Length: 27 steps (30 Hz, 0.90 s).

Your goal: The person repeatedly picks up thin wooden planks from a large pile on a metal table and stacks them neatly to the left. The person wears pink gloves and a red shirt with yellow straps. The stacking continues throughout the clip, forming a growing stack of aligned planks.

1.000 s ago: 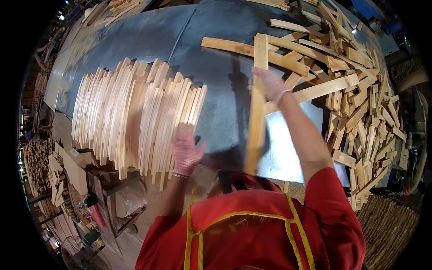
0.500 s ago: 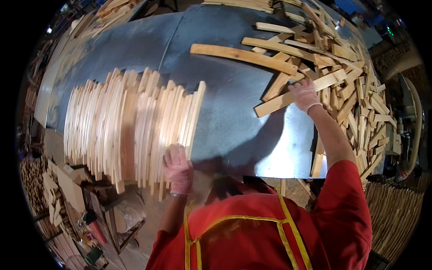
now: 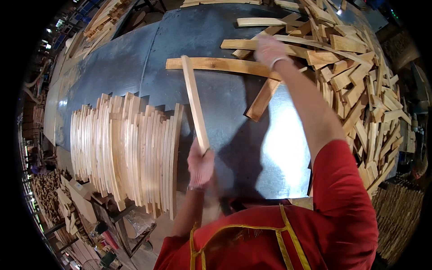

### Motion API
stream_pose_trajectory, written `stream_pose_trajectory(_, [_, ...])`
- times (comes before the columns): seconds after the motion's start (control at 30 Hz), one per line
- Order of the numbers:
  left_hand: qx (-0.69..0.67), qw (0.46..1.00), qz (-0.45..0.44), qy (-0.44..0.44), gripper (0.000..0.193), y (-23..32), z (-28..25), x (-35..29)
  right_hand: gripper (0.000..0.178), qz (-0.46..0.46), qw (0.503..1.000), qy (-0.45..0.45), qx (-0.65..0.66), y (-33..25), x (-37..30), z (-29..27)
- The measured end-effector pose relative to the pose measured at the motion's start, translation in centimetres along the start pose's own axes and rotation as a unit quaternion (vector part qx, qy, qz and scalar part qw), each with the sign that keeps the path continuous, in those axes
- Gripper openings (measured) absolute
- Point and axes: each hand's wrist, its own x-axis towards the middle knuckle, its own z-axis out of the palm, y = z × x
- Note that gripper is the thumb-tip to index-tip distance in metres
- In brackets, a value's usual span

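My left hand (image 3: 200,166), in a pale knitted glove, is closed around the lower end of a wooden slat (image 3: 194,105). That slat slants up and away over the metal table, just right of a row of slats standing side by side (image 3: 135,157). My right hand (image 3: 270,51), gloved too, is reached out over a pale slat (image 3: 240,44) at the left edge of a loose heap of wood pieces (image 3: 353,67). Motion smears its fingers, so its grip cannot be made out. Nearer to me than that hand lies a longer brown slat (image 3: 216,64), crossing behind the held one.
The dark metal table (image 3: 216,96) has its near edge before my waist. More slats lie stacked at its far edge (image 3: 220,2) and on a surface at the far left (image 3: 101,24). A wooden stand (image 3: 119,229) with offcuts is below on the left.
A slat is now in my left hand, which has come off the standing row. My right hand no longer holds the slat it had and has moved left and farther away. The whole view has shifted.
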Motion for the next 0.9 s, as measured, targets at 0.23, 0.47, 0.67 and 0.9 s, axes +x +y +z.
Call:
stream_pose_trajectory(0.23, [0.421,0.869,0.24,0.101,0.038,-7.3,-10.2,-5.9,0.052,0.021,0.981,-0.163,-0.101,0.0,2.2,-2.3])
stream_pose_trajectory(0.47, [0.302,0.918,0.245,0.08,0.022,-7.4,-12.2,-3.9,0.081,-0.089,0.992,-0.059,-0.073,-7.3,-4.3,4.4])
stream_pose_trajectory(0.67, [0.11,0.984,-0.138,0.031,0.018,-4.7,-18.3,-7.2,0.083,0.038,0.878,-0.254,0.403,-15.1,-18.6,2.1])
stream_pose_trajectory(0.9, [0.308,0.895,0.2,0.252,0.012,-11.6,-30.5,-3.9,0.115,0.008,0.868,-0.458,0.193,-31.8,-32.9,4.5])
